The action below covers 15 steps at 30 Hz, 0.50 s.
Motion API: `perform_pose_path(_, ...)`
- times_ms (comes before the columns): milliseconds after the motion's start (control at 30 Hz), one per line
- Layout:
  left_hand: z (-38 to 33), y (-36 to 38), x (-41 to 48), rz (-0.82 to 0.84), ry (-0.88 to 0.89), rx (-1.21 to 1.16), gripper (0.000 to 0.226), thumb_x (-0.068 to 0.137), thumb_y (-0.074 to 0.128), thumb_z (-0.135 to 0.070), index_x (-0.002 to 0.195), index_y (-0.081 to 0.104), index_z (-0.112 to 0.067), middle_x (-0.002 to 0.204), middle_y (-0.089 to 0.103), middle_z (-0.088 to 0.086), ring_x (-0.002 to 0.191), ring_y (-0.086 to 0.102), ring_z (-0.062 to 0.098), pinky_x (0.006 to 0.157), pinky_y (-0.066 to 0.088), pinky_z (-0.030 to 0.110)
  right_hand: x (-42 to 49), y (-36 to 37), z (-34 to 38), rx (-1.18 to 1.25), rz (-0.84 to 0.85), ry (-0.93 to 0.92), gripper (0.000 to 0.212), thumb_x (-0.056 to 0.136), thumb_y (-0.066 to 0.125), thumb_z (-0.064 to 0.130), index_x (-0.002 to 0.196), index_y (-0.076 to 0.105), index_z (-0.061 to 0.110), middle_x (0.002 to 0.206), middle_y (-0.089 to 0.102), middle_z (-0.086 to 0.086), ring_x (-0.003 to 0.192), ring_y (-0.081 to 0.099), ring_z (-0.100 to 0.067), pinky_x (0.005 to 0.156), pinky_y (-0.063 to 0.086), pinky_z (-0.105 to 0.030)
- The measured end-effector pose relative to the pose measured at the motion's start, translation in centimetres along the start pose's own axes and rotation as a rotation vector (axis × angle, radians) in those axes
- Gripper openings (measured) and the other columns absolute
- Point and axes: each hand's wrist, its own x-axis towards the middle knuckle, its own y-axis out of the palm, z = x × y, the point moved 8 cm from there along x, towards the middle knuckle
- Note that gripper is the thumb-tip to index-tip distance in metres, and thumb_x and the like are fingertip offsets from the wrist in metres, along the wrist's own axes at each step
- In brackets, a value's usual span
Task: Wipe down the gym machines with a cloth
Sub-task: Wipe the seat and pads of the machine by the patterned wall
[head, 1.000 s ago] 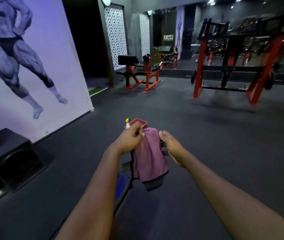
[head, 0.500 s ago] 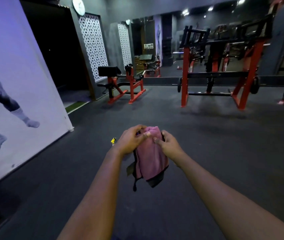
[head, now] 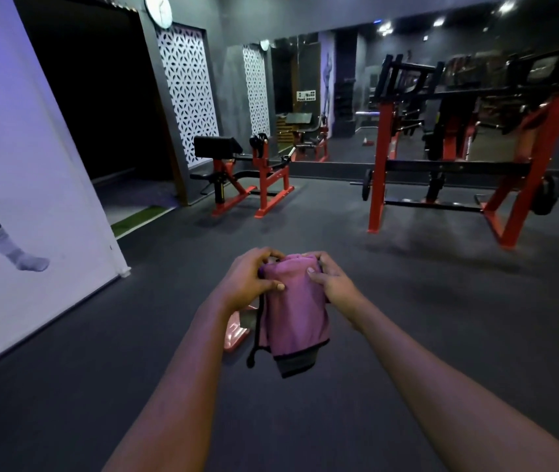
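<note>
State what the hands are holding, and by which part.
Both grip the folded pink cloth with a dark hem at its top: left hand on the left side, right hand on the right.

Floor: dark grey speckled gym floor (head: 407,335), matte, wall to wall. Left: tall white printed wall banner (head: 32,148), tinted violet by the light, showing a figure's socked foot. Beside it, an unlit black doorway (head: 101,97) with a strip of green artificial turf (head: 135,221) at its threshold. Round white wall clock (head: 158,10) above the doorway's right post. Two white lattice-cut wall panels (head: 187,93) on the dark grey painted wall (head: 233,97). Far wall: large wall mirror (head: 349,80). Small bright ceiling spotlights (head: 386,27) upper right; the room is dim overall.
</note>
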Motion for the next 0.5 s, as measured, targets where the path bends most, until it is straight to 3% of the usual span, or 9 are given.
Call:
perform_pose_path(100, 3.5, 1.2, 6.1, -0.008, 0.025, 0.000, 0.047, 0.070, 0.091, -0.015, 0.113, 0.072, -0.019, 0.103, 0.063, -0.003, 0.090, 0.055, 0.011, 0.072, 0.036, 0.004, 6.7, -0.9, -2.3, 0.041, 0.087, 0.060, 0.024, 0.100, 0.056, 0.003, 0.124, 0.056, 0.003, 0.123, 0.069, 0.001, 0.099, 0.069, -0.003, 0.073, 0.052, -0.015)
perform_pose_path(200, 8.0, 2.3, 12.8, 0.019, 0.028, -0.030, 0.036, 0.073, 0.089, -0.015, 0.102, 0.068, -0.022, 0.096, 0.064, -0.003, 0.086, 0.059, 0.019, 0.073, 0.045, 0.022, 14.3, -1.5, -4.7, 0.012, 0.124, 0.109, 0.035, 0.095, 0.062, 0.002, 0.130, 0.059, 0.005, 0.128, 0.069, -0.011, 0.112, 0.069, -0.020, 0.081, 0.057, -0.024)
perform_pose_path(267, 11.0, 2.8, 18.1, 0.044, 0.038, -0.062, 0.032, 0.076, 0.085, -0.013, 0.099, 0.065, -0.021, 0.096, 0.064, -0.001, 0.087, 0.062, 0.023, 0.072, 0.048, 0.029, 20.2, -1.7, -6.0, 0.006, 0.129, 0.123, 0.036, 0.093, 0.061, -0.004, 0.129, 0.059, 0.001, 0.123, 0.070, -0.015, 0.107, 0.069, -0.025, 0.081, 0.057, -0.024)
perform_pose_path(333, 13.7, 2.4, 23.9, 0.033, 0.042, -0.073, 0.033, 0.080, 0.082, -0.011, 0.106, 0.064, -0.019, 0.105, 0.062, 0.000, 0.092, 0.061, 0.020, 0.074, 0.047, 0.028, 26.2, -1.9, -6.3, 0.000, 0.135, 0.127, 0.037, 0.093, 0.057, -0.009, 0.130, 0.057, -0.002, 0.114, 0.068, -0.015, 0.099, 0.066, -0.022, 0.073, 0.056, -0.020)
perform_pose_path(400, 16.2, 2.0, 28.8, 0.077, 0.034, -0.097, 0.045, 0.084, 0.080, -0.016, 0.124, 0.061, -0.020, 0.123, 0.056, -0.004, 0.104, 0.058, 0.012, 0.083, 0.047, 0.017, 31.3, -2.1, -6.1, -0.021, 0.133, 0.126, 0.040, 0.091, 0.060, -0.010, 0.130, 0.056, -0.002, 0.112, 0.066, -0.012, 0.096, 0.065, -0.019, 0.069, 0.055, -0.018)
perform_pose_path(467, 19.3, 2.0, 34.6, 0.172, 0.019, -0.126, 0.049, 0.088, 0.076, -0.027, 0.133, 0.058, -0.020, 0.128, 0.057, -0.006, 0.111, 0.059, 0.009, 0.091, 0.048, 0.015, 37.7, -2.8, -6.6, -0.031, 0.110, 0.111, 0.049, 0.087, 0.071, -0.001, 0.132, 0.051, 0.000, 0.115, 0.063, -0.010, 0.100, 0.063, -0.018, 0.076, 0.057, -0.020)
perform_pose_path(500, 20.1, 2.1, 36.0, 0.210, 0.014, -0.110, 0.044, 0.089, 0.074, -0.031, 0.129, 0.060, -0.019, 0.122, 0.062, -0.006, 0.108, 0.062, 0.009, 0.089, 0.050, 0.019, 39.3, -3.0, -6.8, -0.018, 0.097, 0.109, 0.057, 0.084, 0.077, 0.006, 0.133, 0.048, 0.002, 0.119, 0.062, -0.011, 0.103, 0.064, -0.019, 0.082, 0.057, -0.023)
